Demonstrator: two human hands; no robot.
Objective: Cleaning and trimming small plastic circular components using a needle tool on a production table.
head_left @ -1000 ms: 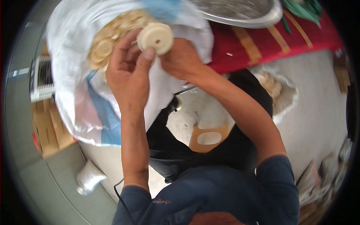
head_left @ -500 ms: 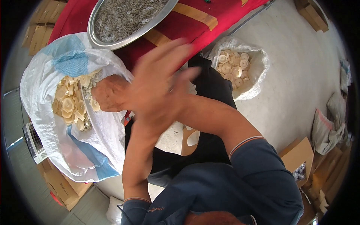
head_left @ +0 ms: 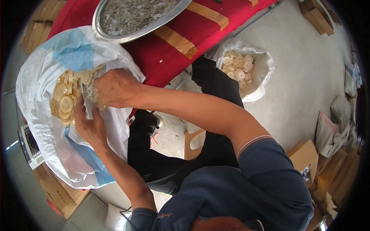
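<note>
A large white woven sack [head_left: 34, 107] with blue bands gapes open at my left. Inside lie cream-coloured round plastic discs [head_left: 66, 104]. Beside them, small greyish pieces [head_left: 90, 93] are heaped behind a thin pale upright wall [head_left: 85, 101], perhaps the side of a container. My left hand [head_left: 91, 125] grips the near end of this wall, thumb on one side and fingers on the other. Knuckles up, my right hand [head_left: 115, 88] is curled over the small pieces. Its fingertips are hidden, so what they hold cannot be made out.
A round metal tray [head_left: 146, 32] full of small washer-like pieces stands on a red-covered table [head_left: 154, 57] with brown tape strips. Right of my knees, a clear plastic-lined sack [head_left: 266, 73] holds more cream discs. An open cardboard box [head_left: 302, 158] sits at the right.
My left hand, blurred and spread above my right forearm before, has swung left and down into the sack and onto the pale wall. My right hand stays over the small pieces.
</note>
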